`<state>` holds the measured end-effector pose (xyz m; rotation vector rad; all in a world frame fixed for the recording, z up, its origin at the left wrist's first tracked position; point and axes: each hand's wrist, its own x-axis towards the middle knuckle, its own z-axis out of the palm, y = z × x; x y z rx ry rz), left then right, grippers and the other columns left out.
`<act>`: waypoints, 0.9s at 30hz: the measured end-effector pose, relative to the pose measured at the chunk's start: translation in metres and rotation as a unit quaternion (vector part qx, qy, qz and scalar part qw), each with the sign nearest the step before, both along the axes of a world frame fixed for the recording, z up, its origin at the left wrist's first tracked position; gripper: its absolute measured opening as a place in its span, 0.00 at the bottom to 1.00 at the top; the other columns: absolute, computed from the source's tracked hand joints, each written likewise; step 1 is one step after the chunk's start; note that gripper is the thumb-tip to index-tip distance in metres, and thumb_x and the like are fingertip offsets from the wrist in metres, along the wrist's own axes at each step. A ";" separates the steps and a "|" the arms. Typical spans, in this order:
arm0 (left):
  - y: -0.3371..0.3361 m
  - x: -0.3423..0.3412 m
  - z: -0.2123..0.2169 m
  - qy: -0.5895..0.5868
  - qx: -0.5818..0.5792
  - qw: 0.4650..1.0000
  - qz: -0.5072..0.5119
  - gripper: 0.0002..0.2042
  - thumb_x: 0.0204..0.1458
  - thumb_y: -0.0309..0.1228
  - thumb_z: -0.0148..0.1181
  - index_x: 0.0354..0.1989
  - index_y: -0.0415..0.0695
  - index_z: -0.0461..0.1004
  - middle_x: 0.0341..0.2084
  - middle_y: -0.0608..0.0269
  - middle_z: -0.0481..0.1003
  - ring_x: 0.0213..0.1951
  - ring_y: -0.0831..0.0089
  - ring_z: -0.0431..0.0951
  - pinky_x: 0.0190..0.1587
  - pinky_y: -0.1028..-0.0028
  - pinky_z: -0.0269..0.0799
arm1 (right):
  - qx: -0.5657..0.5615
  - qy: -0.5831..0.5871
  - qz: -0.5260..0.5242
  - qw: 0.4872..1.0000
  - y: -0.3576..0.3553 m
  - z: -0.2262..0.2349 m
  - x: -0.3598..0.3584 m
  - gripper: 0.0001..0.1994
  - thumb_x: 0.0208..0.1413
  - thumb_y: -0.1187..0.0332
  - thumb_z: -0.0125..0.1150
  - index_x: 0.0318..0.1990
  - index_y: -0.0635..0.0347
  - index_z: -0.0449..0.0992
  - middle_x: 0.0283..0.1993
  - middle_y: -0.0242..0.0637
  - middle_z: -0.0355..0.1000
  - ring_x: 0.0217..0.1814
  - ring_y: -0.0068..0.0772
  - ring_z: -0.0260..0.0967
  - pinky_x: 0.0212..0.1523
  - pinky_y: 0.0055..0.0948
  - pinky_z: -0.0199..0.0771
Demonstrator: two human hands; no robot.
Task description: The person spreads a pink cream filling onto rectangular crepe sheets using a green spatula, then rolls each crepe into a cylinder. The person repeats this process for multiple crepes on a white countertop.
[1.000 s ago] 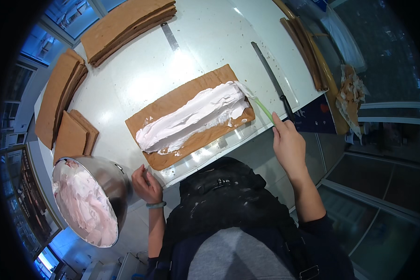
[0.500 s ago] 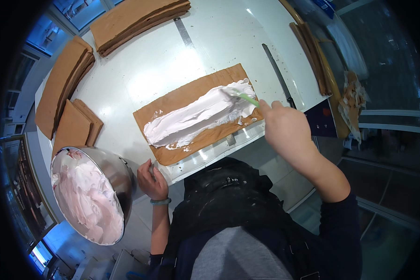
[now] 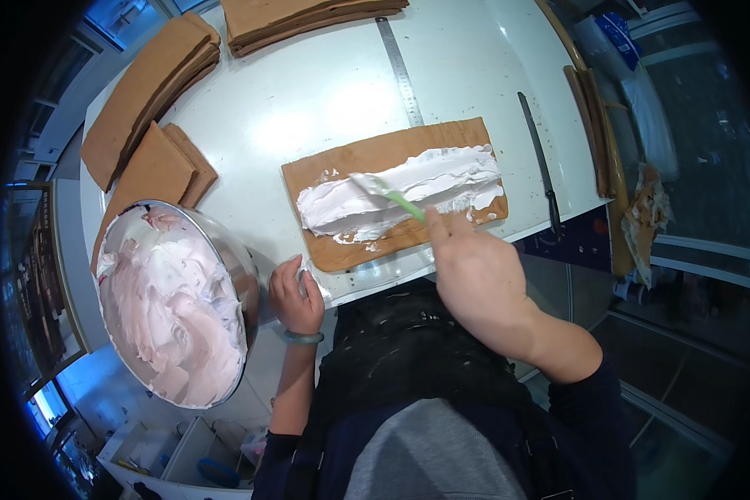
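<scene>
A spatula with a green handle (image 3: 410, 207) is gripped in my right hand (image 3: 479, 271). Its blade, smeared with cream, rests over the left half of a thick white cream strip (image 3: 442, 177). That cream lies lengthwise on a brown sheet of sponge cake (image 3: 342, 160), whose upper and lower margins show bare. My left hand (image 3: 296, 296) is at the table's front edge by the cake's lower left corner, fingers loosely bent and apart, holding nothing. Just left of it, a large metal bowl (image 3: 246, 279) is tilted toward me, with pale pink cream (image 3: 171, 308) inside.
Stacked brown cake sheets (image 3: 146, 100) lie along the left of the white table (image 3: 283, 100), with another stack (image 3: 308, 25) at the far edge. A metal ruler (image 3: 398, 71) runs behind the cake. To the right lies a long knife (image 3: 537, 150) with a black handle.
The spatula and my right hand have swept left along the cream, from its right end to the left half. My view has shifted, while my left hand stays by the table edge.
</scene>
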<state>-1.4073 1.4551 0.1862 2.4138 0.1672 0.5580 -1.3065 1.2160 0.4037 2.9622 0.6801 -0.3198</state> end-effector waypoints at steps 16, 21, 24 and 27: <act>0.003 0.001 0.006 0.012 -0.009 1.000 -0.025 0.16 0.58 0.25 0.58 0.55 0.41 0.75 0.46 0.52 0.76 0.48 0.50 0.77 0.51 0.57 0.71 | 0.298 -0.056 -0.258 0.917 -0.074 -0.121 -0.068 0.29 0.65 0.76 0.57 0.73 0.46 0.66 0.39 0.41 0.68 0.36 0.42 0.73 0.38 0.39 0.74; 0.003 0.000 0.002 0.025 -0.024 0.999 -0.020 0.16 0.57 0.25 0.58 0.54 0.42 0.76 0.46 0.52 0.76 0.48 0.50 0.77 0.51 0.56 0.71 | 0.329 0.022 -0.164 0.930 -0.014 -0.120 -0.082 0.32 0.61 0.77 0.60 0.74 0.48 0.65 0.39 0.40 0.67 0.36 0.45 0.72 0.37 0.43 0.75; 0.003 0.000 0.004 0.013 -0.018 0.999 -0.023 0.16 0.57 0.26 0.58 0.54 0.42 0.76 0.46 0.53 0.76 0.48 0.50 0.77 0.51 0.57 0.71 | 0.333 0.031 -0.111 0.936 0.017 -0.118 -0.079 0.31 0.61 0.75 0.62 0.73 0.48 0.66 0.39 0.39 0.67 0.35 0.43 0.72 0.36 0.41 0.75; 0.002 0.001 0.007 0.002 -0.016 1.000 -0.026 0.15 0.57 0.26 0.58 0.54 0.42 0.76 0.46 0.53 0.76 0.48 0.51 0.77 0.51 0.57 0.71 | 0.343 0.027 -0.088 0.935 0.023 -0.111 -0.073 0.31 0.61 0.75 0.62 0.73 0.45 0.67 0.38 0.38 0.66 0.34 0.42 0.71 0.35 0.40 0.75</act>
